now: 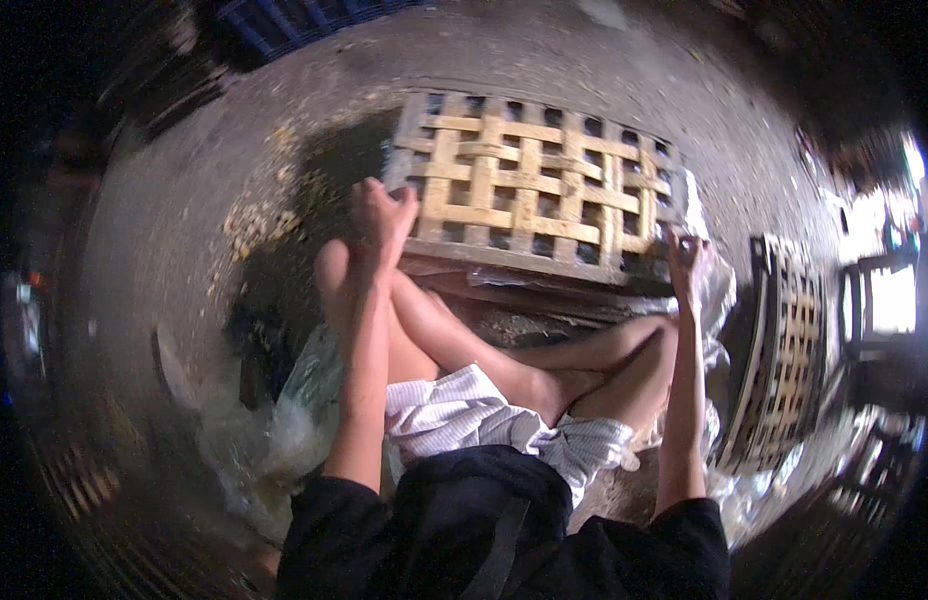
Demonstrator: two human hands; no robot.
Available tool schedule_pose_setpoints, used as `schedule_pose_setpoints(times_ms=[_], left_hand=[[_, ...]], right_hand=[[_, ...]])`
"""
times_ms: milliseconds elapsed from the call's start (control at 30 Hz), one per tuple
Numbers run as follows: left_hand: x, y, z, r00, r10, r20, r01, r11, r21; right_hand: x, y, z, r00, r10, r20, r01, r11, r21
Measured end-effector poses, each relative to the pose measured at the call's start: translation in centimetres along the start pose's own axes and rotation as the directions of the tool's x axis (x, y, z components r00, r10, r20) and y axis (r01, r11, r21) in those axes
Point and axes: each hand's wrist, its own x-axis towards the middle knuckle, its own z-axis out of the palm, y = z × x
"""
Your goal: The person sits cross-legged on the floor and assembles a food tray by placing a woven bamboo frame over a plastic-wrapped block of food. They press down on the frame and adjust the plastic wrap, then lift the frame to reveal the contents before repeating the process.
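Here, my left hand (382, 215) and right hand (687, 255), fingers curled tight, grip the near corners of a flat pale woven bamboo lattice panel (532, 185), long axis running left-right before my knees, above dusty grey concrete floor (184, 220).

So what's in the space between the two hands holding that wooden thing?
In the head view, the woven wooden lattice panel spans from the left hand to the right hand; its near edge fills the stretch between them.

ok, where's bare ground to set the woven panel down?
Bare concrete floor beyond the woven bamboo panel, and left of the left hand past the debris. Crowded near the legs: plastic sheeting on the left, a second panel beside the right hand.
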Motion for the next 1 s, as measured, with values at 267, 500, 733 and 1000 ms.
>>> schedule_pose_setpoints(times_ms=[267, 500, 733, 1000], left_hand=[[1.0, -4.5, 0.5, 0.954, 0.19, -0.233, -0.196, 0.981, -0.001], [-0.4, 2.5, 1.2, 0.863, 0.49, -0.128, -0.505, 0.847, -0.164], [-0.4, 2.1, 0.8, 0.775, 0.631, 0.023, -0.629, 0.775, -0.05], [-0.8, 2.1, 1.4, 0.75, 0.658, 0.07, -0.654, 0.753, -0.075]], right_hand=[[-4.6, 4.1, -8.8, 0.912, 0.352, 0.211, -0.303, 0.925, -0.231], [-15.4, 14.5, -15.8, 0.601, 0.722, 0.342, -0.599, 0.691, -0.405], [-19.4, 11.4, -17.9, 0.699, 0.701, 0.142, -0.709, 0.705, 0.013], [-19.9, 14.6, -29.7, 0.541, 0.715, -0.442, -0.65, 0.69, 0.32]])
